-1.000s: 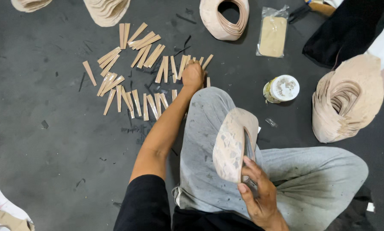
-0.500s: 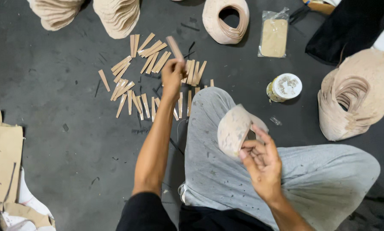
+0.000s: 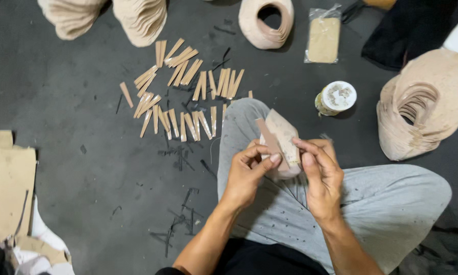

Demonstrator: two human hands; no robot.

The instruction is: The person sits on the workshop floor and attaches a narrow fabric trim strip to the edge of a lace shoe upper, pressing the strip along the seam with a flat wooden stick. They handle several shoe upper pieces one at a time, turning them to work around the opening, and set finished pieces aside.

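My left hand pinches a narrow tan strip and lays it against a curved beige piece. My right hand grips that curved piece from the right side. Both hands meet above my grey-trousered knee. Several more tan strips lie scattered on the dark floor just beyond the knee.
Stacks of curved beige pieces stand at the right, top middle and top left. A small round tin and a clear bag of tan material lie near the knee. Cardboard sits at the left edge.
My left hand picked one strip from the floor pile and brought it back to the curved piece. My right hand lifted that piece up to meet it.
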